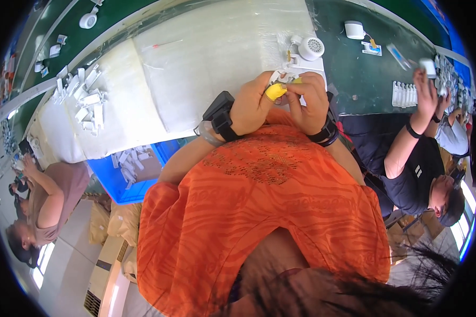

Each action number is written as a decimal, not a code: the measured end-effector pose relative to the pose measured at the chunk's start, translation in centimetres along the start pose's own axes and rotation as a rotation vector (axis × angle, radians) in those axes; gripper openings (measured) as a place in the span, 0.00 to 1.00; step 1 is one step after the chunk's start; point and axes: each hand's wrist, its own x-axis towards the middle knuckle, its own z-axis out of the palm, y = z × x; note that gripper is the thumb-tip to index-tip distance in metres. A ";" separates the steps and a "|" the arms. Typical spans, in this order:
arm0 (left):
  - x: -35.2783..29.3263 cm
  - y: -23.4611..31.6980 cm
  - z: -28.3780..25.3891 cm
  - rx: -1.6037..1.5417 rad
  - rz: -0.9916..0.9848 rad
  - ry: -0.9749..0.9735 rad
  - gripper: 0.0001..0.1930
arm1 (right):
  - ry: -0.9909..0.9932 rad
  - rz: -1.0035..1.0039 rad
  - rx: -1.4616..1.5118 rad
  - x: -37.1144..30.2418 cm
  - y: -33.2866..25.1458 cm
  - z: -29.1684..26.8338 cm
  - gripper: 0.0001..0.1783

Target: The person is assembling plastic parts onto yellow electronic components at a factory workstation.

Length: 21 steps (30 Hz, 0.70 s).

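Both hands meet at the near edge of the white foam mat (211,58), knuckle to knuckle. The left hand (256,103), its fingertip in a yellow finger cot (275,91), pinches a small white plastic part (281,78) from the left; the right hand (311,100) curls narrow around it from the right. The part sits just above the fingertips, between both hands, neither nearer. Its long axis I cannot tell. A small white fan (310,47) lies just beyond.

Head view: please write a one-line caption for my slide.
Both hands, left hand and right hand, pinch a small white part over a white mat.
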 end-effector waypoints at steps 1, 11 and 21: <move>0.0 0.0 0.0 -0.020 -0.042 0.006 0.16 | -0.001 0.012 0.009 -0.1 0.1 0.3 0.12; 0.3 -1.2 -0.4 0.063 -0.137 0.045 0.12 | -0.127 0.026 -0.089 0.9 0.0 0.5 0.15; 0.2 -0.7 -0.6 -0.043 -0.265 -0.063 0.19 | -0.185 0.062 0.057 0.1 0.7 0.4 0.15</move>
